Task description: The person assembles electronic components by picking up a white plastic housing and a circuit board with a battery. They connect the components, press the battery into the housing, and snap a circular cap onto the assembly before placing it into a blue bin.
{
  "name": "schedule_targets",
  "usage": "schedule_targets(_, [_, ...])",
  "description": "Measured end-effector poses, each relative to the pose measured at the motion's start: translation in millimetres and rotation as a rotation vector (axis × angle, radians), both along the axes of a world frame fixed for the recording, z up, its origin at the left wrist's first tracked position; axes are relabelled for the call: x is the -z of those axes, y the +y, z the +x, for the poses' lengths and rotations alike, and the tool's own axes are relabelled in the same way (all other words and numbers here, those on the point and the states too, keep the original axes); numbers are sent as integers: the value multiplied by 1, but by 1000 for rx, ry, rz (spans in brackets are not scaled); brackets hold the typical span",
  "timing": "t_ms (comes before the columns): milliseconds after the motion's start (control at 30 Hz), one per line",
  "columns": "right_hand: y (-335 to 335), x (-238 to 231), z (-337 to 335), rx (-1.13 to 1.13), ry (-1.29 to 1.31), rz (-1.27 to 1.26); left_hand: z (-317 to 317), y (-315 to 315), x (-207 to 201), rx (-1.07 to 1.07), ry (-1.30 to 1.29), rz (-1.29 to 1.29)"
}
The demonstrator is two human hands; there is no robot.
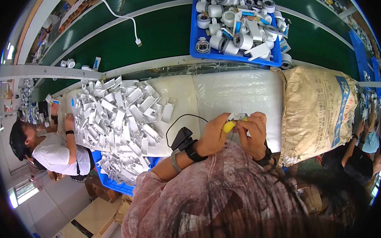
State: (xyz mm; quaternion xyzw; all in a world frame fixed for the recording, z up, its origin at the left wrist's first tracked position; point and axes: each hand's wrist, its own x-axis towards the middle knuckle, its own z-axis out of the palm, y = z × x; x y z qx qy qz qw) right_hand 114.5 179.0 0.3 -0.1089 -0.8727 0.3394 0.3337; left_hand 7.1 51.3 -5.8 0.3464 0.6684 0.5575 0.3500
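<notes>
Two-handed grip on a small white-and-yellow piece (229, 127).
Left hand (214, 136) and right hand (253, 136) pinch it between narrowed fingers, at the near side of the film-covered table (238, 91); white plastic parts (118, 112) lie heaped left, a paper sack (314, 118) right; beyond, a blue tray (235, 58) holds round white housings (243, 41).

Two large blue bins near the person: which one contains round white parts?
The upper blue bin, on the green surface, heaped with round white parts among others. The lower-left blue bin shows elongated white pieces instead.
</notes>
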Motion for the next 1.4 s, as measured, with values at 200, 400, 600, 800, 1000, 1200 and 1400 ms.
schedule_targets(200, [19,16,-14,-141,-142,81,-31,-11,29,-104,-307,-114])
schedule_targets(400, [161,28,-25,256,-312,183,-176,-39,59,-591,-92,79])
schedule_targets(600, [320,101,-38,404,-626,99,-278,-40,112,-795,304,-55])
schedule_targets(800, [329,120,-54,305,-982,167,-215,-30,157,-491,651,-109])
schedule_targets(1000, [297,45,-45,580,-914,189,-120,-25,124,-202,98,-133])
schedule_targets(1200, [223,9,4,53,-457,-708,-65,19,77,102,-82,-43])
schedule_targets(1400, [109,20,11,-489,-204,-1420,-36,54,66,40,373,83])
